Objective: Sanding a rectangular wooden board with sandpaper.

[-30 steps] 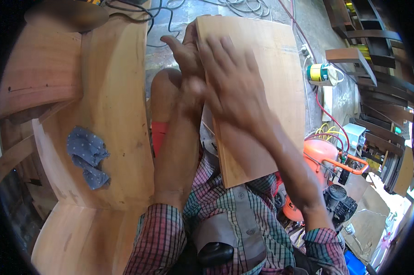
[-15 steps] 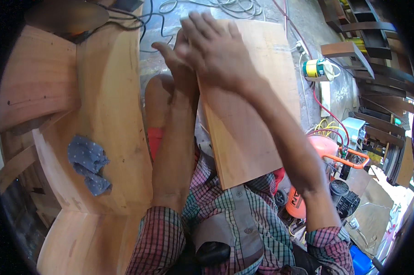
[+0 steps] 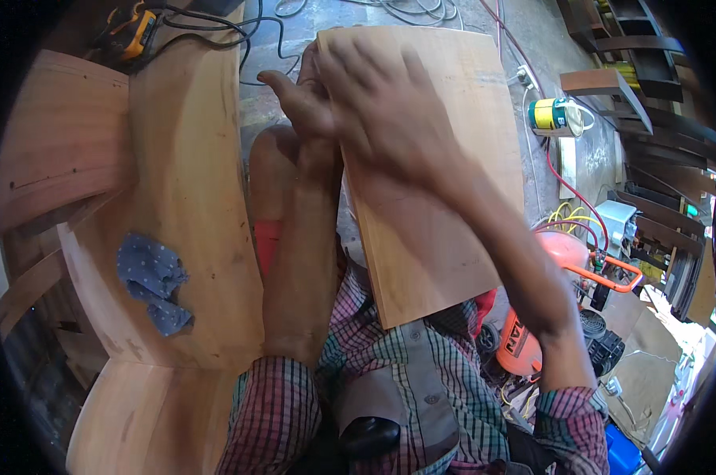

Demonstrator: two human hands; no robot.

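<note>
A pale wooden board point(image 3: 429, 261) lies tilted across my lap, its near end against my checked shirt. My left hand point(image 3: 306, 107) holds the board's left edge near the far end. Its thumb sticks out to the left, while its other fingers are mostly hidden behind the board and my other hand. My right hand point(image 3: 390, 111) is spread flat over the board's far part, palm down and smeared by motion. No tool shows under it, though the palm side is hidden.
Left of me stands a large curved wooden piece point(image 3: 188, 198) with a blue dotted cloth point(image 3: 152, 277) on it. A yellow-black power tool point(image 3: 136, 36) and cables are at the far left. At right are a paint can point(image 3: 556, 117), an orange compressor point(image 3: 520, 344), hoses and dark wooden frames point(image 3: 659, 119).
My right hand has slid a little right and nearer over the board. The left hand still holds the edge. The view has shifted slightly, bringing the power tool more clearly into sight.
</note>
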